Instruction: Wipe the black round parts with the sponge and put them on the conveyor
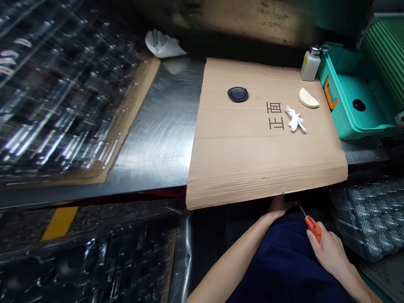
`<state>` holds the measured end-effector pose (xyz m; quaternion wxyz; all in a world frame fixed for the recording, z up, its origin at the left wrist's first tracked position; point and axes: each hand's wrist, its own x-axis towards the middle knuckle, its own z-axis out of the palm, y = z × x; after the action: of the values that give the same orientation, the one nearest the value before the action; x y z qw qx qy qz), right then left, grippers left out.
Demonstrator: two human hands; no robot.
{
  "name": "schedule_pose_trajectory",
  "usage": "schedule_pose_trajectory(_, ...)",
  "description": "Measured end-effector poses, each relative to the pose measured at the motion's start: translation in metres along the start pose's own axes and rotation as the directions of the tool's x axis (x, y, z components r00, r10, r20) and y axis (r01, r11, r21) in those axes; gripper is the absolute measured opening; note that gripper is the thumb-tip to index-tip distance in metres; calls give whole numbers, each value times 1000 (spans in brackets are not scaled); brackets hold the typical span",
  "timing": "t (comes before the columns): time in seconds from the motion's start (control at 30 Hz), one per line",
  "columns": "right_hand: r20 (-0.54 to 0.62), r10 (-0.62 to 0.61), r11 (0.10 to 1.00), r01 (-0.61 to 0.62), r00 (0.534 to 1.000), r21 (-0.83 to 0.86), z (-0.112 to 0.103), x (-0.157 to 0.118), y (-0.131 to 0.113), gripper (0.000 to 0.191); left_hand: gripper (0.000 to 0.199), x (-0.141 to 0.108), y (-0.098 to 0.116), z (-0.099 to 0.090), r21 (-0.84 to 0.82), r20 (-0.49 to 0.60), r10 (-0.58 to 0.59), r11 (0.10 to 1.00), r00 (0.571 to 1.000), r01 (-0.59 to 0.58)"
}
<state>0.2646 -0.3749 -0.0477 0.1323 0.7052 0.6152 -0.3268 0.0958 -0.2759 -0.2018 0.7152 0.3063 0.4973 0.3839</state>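
Note:
My right hand (328,248) is wrapped round the orange handle of a tool (313,228) at the lower right. The tool's thin metal shaft points up and left, its tip beside a dark piece near my left hand. My left hand (279,207) is just below the front edge of the cardboard sheet (233,155); its fingers are mostly hidden in shadow. On the cardboard lie a black round part (237,94), a crumpled white tissue (295,119) and a cream half-round pad (308,98).
A white bottle (310,65) stands beside a teal toolbox (344,113) holding a black disc (359,105). Clear plastic trays (57,97) fill the left, with more at lower left (94,265) and right (375,219). A white crumpled bag (164,44) lies behind the metal table (158,139).

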Motion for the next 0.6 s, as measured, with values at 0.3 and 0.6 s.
schedule_pose_trajectory(0.3, 16, -54, 990, 56, 998, -128, 16, 6, -4, 28, 9, 18, 1, -20, -542, -28, -386, 781, 922, 310)
schedule_pose_trajectory(0.6, 5, -38, 992, 38, 999, -122, 18, 8, -3, 30, 11, 12, 4, -20, -512, 70, -353, 790, 933, 338)
